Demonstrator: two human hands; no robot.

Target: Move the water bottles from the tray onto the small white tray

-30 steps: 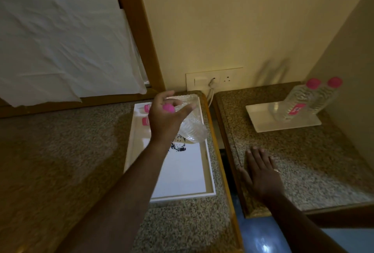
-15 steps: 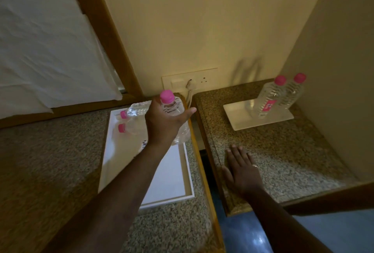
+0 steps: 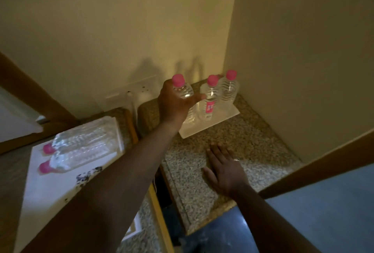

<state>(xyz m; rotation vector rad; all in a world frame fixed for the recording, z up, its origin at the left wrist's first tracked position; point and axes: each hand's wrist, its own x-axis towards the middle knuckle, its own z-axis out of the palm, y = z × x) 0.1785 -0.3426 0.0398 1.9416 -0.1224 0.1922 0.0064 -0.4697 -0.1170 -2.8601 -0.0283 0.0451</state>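
My left hand (image 3: pixel 174 105) grips a clear water bottle with a pink cap (image 3: pixel 181 88), upright over the left part of the small white tray (image 3: pixel 226 116). Two more pink-capped bottles stand on that tray, one with a pink label (image 3: pixel 210 99) and one against the corner wall (image 3: pixel 228 88). On the big white tray (image 3: pixel 46 184) at the left, two bottles lie on their sides, one nearer the wall (image 3: pixel 81 138) and one nearer me (image 3: pixel 79 157). My right hand (image 3: pixel 224 167) lies flat, fingers spread, on the granite counter (image 3: pixel 253 141).
A wall socket plate with a plugged cable (image 3: pixel 131 95) sits behind the gap between the two counters. Walls close the corner behind and to the right of the small tray. A wooden edge strip (image 3: pixel 159 222) borders the left counter; blue floor (image 3: pixel 323 212) lies below.
My left hand has carried the bottle from above the big tray rightward, across the gap, to the small white tray. The view has swung right. My right hand stayed flat on the counter.
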